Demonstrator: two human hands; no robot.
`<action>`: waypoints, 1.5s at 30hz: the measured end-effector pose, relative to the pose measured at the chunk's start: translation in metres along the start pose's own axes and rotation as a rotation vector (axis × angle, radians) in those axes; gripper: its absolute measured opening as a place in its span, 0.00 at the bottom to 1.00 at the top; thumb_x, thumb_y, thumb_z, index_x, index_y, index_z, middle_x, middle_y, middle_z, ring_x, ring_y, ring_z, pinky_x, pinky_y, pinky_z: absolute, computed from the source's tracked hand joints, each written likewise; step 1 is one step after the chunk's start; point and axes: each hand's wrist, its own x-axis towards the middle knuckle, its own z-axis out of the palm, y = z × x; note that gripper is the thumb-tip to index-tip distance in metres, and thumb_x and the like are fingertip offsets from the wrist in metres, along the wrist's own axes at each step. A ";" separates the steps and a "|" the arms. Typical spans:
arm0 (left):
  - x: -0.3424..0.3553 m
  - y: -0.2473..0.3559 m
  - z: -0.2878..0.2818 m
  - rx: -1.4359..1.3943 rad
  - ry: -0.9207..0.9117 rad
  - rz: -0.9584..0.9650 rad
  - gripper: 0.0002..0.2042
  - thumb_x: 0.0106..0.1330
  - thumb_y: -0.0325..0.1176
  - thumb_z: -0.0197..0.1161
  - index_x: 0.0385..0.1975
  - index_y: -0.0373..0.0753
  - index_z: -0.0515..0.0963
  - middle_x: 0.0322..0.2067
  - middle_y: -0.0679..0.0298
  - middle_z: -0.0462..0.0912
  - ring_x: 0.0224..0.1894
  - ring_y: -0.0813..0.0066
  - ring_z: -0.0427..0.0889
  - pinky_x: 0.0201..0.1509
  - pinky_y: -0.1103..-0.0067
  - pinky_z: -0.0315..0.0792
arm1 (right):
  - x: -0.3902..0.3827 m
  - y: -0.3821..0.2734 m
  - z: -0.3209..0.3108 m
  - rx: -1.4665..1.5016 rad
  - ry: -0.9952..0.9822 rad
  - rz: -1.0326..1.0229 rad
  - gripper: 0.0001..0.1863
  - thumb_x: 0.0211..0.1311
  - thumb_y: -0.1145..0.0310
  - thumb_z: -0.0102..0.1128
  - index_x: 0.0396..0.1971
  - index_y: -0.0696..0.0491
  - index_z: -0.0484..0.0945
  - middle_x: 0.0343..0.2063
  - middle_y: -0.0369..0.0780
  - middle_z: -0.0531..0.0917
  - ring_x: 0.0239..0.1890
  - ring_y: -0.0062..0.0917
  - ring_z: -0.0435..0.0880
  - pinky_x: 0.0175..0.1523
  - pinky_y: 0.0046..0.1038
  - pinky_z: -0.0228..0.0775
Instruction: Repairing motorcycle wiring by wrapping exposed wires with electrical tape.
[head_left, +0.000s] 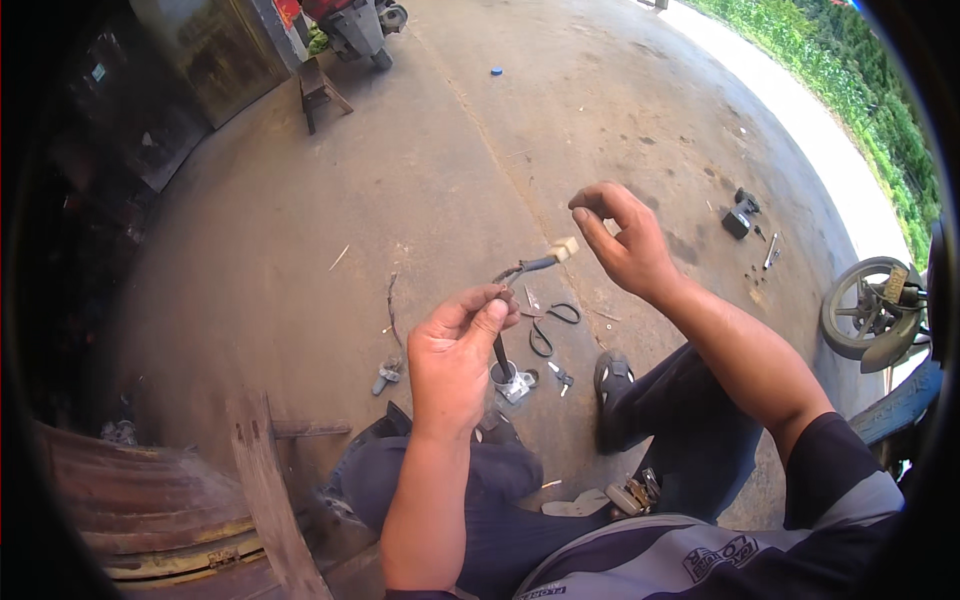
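Cable (541, 264): pinched in your left hand (460, 347) above the floor (300, 210), well inside the floor's edges, seemingly angled to expose the connector (566, 248). Your right hand (636, 246): loosely curled beside it, nothing visibly held. Scissors (537, 319): below.

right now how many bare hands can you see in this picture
2: the left hand, pinching a dark cable near the middle, and the right hand, raised just right of the cable's pale connector. No others show.
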 end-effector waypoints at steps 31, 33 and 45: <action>0.013 0.011 -0.031 -0.150 0.210 0.149 0.08 0.78 0.29 0.68 0.50 0.34 0.86 0.46 0.61 0.89 0.44 0.76 0.84 0.52 0.75 0.78 | -0.020 0.113 0.122 -0.251 -1.397 0.075 0.24 0.56 0.57 0.76 0.49 0.57 0.86 0.43 0.50 0.91 0.46 0.41 0.90 0.49 0.42 0.80; 0.009 0.012 -0.031 -0.099 0.208 0.175 0.08 0.78 0.29 0.68 0.51 0.34 0.86 0.46 0.60 0.90 0.45 0.76 0.85 0.52 0.75 0.78 | 0.004 0.053 0.071 -0.232 -1.325 0.071 0.26 0.58 0.58 0.78 0.52 0.57 0.84 0.43 0.49 0.90 0.46 0.39 0.90 0.49 0.41 0.80; 0.003 0.014 -0.010 0.102 0.118 0.096 0.09 0.80 0.27 0.63 0.52 0.29 0.85 0.47 0.56 0.89 0.50 0.67 0.89 0.54 0.69 0.89 | -0.013 -0.047 0.001 0.348 -0.675 0.143 0.31 0.68 0.47 0.75 0.56 0.58 0.80 0.46 0.49 0.87 0.48 0.35 0.88 0.53 0.36 0.82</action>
